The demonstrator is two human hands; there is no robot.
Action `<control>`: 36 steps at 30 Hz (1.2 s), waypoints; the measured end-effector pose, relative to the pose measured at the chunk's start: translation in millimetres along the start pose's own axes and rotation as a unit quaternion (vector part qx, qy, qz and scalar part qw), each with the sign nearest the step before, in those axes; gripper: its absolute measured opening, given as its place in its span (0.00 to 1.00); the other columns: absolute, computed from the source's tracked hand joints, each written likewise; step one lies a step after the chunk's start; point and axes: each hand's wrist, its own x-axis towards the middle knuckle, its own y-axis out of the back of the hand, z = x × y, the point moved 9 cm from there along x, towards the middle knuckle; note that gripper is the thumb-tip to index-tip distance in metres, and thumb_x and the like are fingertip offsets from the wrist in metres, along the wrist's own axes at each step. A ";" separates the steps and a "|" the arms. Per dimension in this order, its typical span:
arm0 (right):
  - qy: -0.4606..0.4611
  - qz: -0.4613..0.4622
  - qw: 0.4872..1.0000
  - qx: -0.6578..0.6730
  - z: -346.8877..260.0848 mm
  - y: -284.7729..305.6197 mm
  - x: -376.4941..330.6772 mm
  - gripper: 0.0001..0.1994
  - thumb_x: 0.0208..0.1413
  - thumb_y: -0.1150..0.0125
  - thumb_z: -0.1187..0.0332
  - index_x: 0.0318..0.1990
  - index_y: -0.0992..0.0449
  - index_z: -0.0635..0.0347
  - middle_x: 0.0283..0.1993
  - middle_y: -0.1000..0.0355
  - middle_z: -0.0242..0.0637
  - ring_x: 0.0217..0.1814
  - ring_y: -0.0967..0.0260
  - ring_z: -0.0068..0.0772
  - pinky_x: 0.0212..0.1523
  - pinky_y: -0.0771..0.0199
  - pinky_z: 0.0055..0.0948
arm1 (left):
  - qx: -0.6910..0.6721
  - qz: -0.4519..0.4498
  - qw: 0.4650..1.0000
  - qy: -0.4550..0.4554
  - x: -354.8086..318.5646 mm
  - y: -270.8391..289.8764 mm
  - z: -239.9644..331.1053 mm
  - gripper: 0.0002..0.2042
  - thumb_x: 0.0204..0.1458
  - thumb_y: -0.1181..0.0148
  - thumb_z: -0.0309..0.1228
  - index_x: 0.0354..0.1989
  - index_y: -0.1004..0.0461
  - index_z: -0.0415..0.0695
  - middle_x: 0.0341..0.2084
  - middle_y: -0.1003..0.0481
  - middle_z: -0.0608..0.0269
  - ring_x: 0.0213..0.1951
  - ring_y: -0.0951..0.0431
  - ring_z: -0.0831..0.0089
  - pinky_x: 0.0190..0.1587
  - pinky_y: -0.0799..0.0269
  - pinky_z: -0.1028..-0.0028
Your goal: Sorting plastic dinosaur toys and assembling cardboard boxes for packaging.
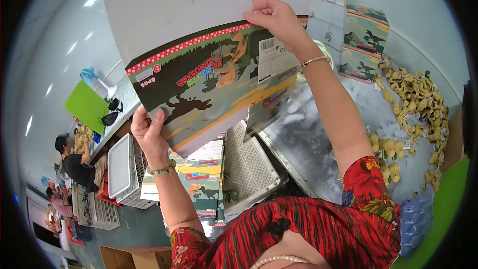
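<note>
A flat, unfolded cardboard box (214, 79) with dinosaur pictures and a red dotted edge is held up in the air, in front of the person's chest and above the things below. Its long side runs slanted, from low on the left to high on the right. The plain grey inside of its flaps shows at the top.

The left hand (148, 132) pinches the low left corner, thumb on the printed side. The right hand (276, 20) grips the upper right edge, fingers curled over the card. So the box lies between the two hands, and both hold it tight. The left arm is bent and close to the body. The right arm reaches up and farther out.

Under the box lies a stack of flat boxes (201, 177) with the same pictures, next to a white plastic basket (249, 169). To the right is a shiny metal bench (323, 149) with a heap of yellow toy pieces (418, 99) and some folded boxes (363, 40) standing at the back.
</note>
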 end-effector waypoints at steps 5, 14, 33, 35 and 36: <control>-0.004 0.004 1.000 0.027 -1.4 -3.0 -2.8 0.15 0.38 0.39 0.69 0.33 0.34 0.66 0.27 0.35 0.30 0.30 0.38 0.18 0.32 0.38 0.16 | 0.061 0.010 0.998 0.025 -9.8 -12.2 -16.8 0.17 0.46 0.52 0.20 0.46 0.42 0.40 0.37 0.34 0.66 0.36 0.35 0.81 0.38 0.36 0.82; 0.064 -0.058 0.990 -0.111 -30.5 -6.3 3.4 0.08 0.46 0.48 0.71 0.32 0.32 0.66 0.17 0.36 0.29 0.21 0.39 0.17 0.21 0.38 0.16 | 0.242 0.084 0.967 0.017 8.3 -22.6 -0.8 0.15 0.48 0.53 0.31 0.43 0.42 0.39 0.36 0.37 0.63 0.37 0.38 0.77 0.43 0.44 0.77; 0.117 0.051 0.979 -0.162 61.2 -26.4 -163.5 0.08 0.42 0.45 0.67 0.26 0.33 0.61 0.25 0.36 0.36 0.30 0.41 0.34 0.33 0.43 0.28 | 0.003 0.174 0.962 0.210 -59.4 13.1 -152.2 0.21 0.45 0.56 0.51 0.40 0.39 0.47 0.33 0.37 0.68 0.37 0.40 0.79 0.39 0.46 0.76; 0.059 0.002 0.985 -0.162 67.2 -43.5 -179.8 0.09 0.43 0.46 0.64 0.26 0.33 0.60 0.25 0.37 0.38 0.31 0.42 0.40 0.37 0.46 0.30 | -0.062 0.210 0.921 0.323 -79.4 22.7 -174.4 0.19 0.42 0.51 0.50 0.36 0.37 0.48 0.30 0.37 0.69 0.36 0.40 0.76 0.38 0.45 0.72; 0.049 -0.013 0.985 -0.168 66.3 -47.8 -183.5 0.09 0.43 0.46 0.63 0.27 0.34 0.60 0.25 0.37 0.38 0.31 0.42 0.39 0.36 0.46 0.30 | -0.075 0.204 0.904 0.369 -87.6 35.7 -188.7 0.20 0.42 0.51 0.49 0.38 0.37 0.49 0.31 0.35 0.68 0.37 0.39 0.74 0.37 0.43 0.69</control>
